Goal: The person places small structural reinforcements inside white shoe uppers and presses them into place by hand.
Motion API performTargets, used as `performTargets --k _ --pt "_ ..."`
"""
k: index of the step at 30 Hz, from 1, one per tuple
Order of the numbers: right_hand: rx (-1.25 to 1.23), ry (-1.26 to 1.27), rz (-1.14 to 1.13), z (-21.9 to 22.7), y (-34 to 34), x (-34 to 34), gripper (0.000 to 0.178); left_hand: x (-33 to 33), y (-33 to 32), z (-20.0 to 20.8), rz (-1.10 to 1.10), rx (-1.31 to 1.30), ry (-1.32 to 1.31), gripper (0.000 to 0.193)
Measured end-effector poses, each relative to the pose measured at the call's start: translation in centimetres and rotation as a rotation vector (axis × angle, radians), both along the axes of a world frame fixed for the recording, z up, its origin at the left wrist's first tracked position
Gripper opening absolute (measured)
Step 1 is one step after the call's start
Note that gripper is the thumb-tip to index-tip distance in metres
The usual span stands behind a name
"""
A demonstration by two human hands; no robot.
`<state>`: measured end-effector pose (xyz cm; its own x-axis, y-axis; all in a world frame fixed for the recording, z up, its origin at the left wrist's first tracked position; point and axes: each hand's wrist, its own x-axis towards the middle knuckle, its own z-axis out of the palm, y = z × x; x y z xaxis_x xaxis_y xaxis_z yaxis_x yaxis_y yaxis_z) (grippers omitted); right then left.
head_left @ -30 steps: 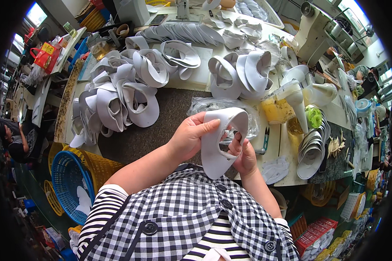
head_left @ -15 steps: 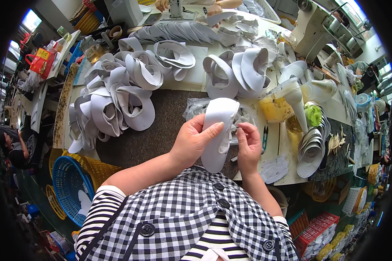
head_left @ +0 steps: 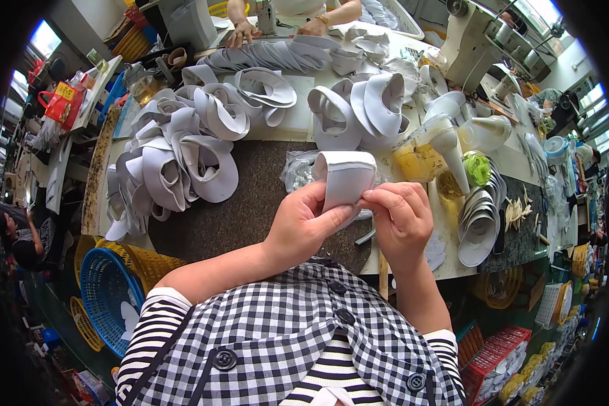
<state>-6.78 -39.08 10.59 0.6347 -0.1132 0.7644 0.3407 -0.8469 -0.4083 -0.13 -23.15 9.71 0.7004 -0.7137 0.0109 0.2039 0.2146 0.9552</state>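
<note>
In front of my chest I hold up a white shoe upper (head_left: pixel 350 181), its open, curved end raised. My left hand (head_left: pixel 303 222) is closed round its left side, thumb across the near face. At its right edge, the fingers of my right hand (head_left: pixel 400 220) are pinched together on the rim. Whether they also hold some small piece there is hidden. Just behind the upper lies a clear plastic bag (head_left: pixel 298 170) of small shiny things. More white shoe uppers (head_left: pixel 208 169) are heaped to the left, and several stand in a group (head_left: pixel 380 111) beyond my hands.
A dark mat (head_left: pixel 254 220) covers the near tabletop. On the right stand a yellow glue container (head_left: pixel 421 162), a stack of white curved pieces (head_left: pixel 479 233) and a sewing machine (head_left: pixel 463 57). Across the table another person's hands (head_left: pixel 242 32) touch a row of white pieces. Blue basket (head_left: pixel 105 291) below left.
My left hand has tilted the upper, so its end now faces up. My right hand has moved in from beside it to pinch its edge. The other person's hands reached to the row.
</note>
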Motion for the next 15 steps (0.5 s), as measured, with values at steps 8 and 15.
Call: performTargets --k 8,15 --pt "0.064 0.055 0.143 -2.1 -0.5 -1.1 0.013 -0.9 0.9 -0.1 -0.139 -0.008 0.424 0.027" --pt "1.55 0.357 0.513 -2.6 0.3 -1.6 0.021 -1.8 0.7 -1.3 -0.113 0.057 0.124 0.033"
